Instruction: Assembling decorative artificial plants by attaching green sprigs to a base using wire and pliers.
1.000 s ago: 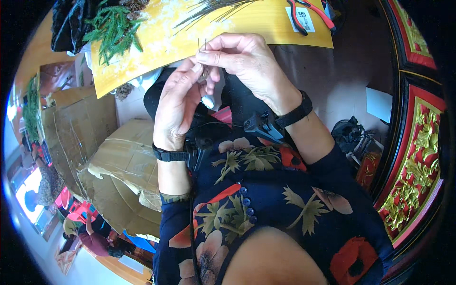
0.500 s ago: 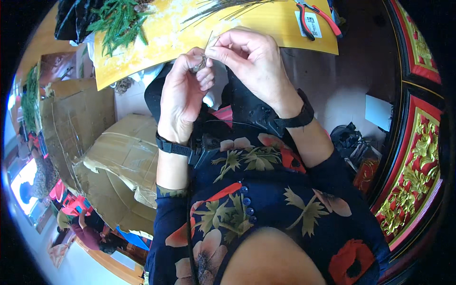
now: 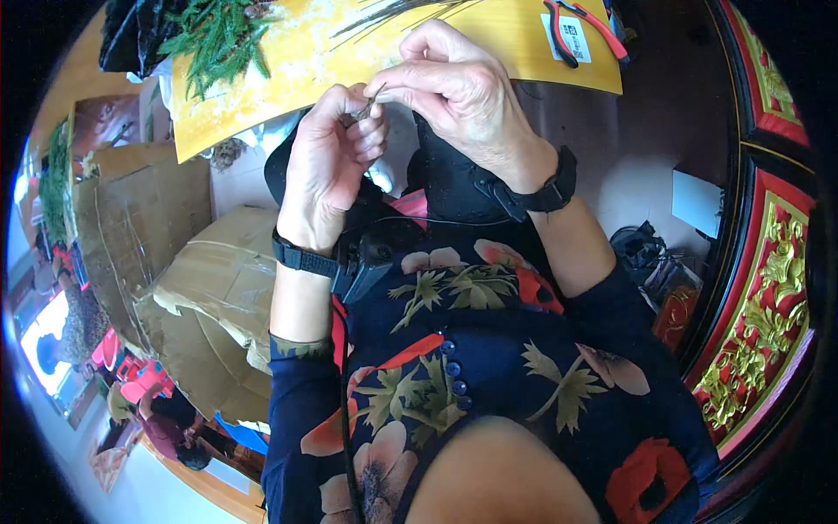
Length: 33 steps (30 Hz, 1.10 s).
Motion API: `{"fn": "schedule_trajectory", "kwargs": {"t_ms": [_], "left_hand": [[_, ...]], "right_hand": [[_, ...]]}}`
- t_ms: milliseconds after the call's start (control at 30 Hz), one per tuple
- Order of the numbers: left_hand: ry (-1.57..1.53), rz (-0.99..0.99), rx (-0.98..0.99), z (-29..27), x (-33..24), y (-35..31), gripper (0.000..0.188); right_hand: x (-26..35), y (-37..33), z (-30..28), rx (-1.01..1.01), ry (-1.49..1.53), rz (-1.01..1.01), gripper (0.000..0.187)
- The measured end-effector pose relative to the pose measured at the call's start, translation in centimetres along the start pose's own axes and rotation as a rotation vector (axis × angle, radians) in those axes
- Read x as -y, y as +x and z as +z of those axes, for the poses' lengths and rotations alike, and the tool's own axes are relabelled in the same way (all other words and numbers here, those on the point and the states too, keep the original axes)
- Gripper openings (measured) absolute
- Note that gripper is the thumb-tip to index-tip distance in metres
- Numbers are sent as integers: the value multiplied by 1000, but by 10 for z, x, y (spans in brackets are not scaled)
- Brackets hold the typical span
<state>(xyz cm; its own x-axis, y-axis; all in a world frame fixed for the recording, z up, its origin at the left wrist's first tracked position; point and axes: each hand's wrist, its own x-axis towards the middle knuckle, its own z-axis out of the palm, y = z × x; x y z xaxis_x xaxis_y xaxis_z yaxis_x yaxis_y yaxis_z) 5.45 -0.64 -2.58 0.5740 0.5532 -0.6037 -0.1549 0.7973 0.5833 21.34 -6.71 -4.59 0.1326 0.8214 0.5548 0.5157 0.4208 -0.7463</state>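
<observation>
My left hand (image 3: pixel 330 157) is closed round a small brown piece (image 3: pixel 360 113) that looks like a pine cone, mostly hidden by the fingers. Against it, my right hand (image 3: pixel 463 100) pinches a thin dark wire (image 3: pixel 377 94) between thumb and fingertips. Both hands meet just off the near edge of a yellow board (image 3: pixel 301 61). Farther off on that board lie a bundle of thin dark wires (image 3: pixel 393 12), a green artificial pine branch (image 3: pixel 218 39) and red-and-black pliers (image 3: pixel 587 28).
Large torn cardboard boxes (image 3: pixel 223 279) stand to my left. A carved red-and-gold panel (image 3: pixel 764 306) runs along the right side. Dark bundled items (image 3: pixel 642 253) lie on the floor at right. Another person (image 3: pixel 166 428) is in the lower left.
My right fingers have come over toward the left fingertips, and the wire that stuck up is now bent down by the brown piece. My left forearm has shifted slightly left.
</observation>
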Motion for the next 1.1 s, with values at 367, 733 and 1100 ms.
{"fn": "schedule_trajectory", "kwargs": {"t_ms": [367, 733, 1100], "left_hand": [[256, 4, 37, 6, -6, -15, 18], [1322, 691, -129, 12, 9, -18, 19], [807, 437, 15, -2, -6, -22, 21]], "right_hand": [[2, -3, -1, -2, -78, 21, 10], [9, -6, 2, 27, -254, 134, 6], [8, 3, -20, 155, 121, 204, 16]]}}
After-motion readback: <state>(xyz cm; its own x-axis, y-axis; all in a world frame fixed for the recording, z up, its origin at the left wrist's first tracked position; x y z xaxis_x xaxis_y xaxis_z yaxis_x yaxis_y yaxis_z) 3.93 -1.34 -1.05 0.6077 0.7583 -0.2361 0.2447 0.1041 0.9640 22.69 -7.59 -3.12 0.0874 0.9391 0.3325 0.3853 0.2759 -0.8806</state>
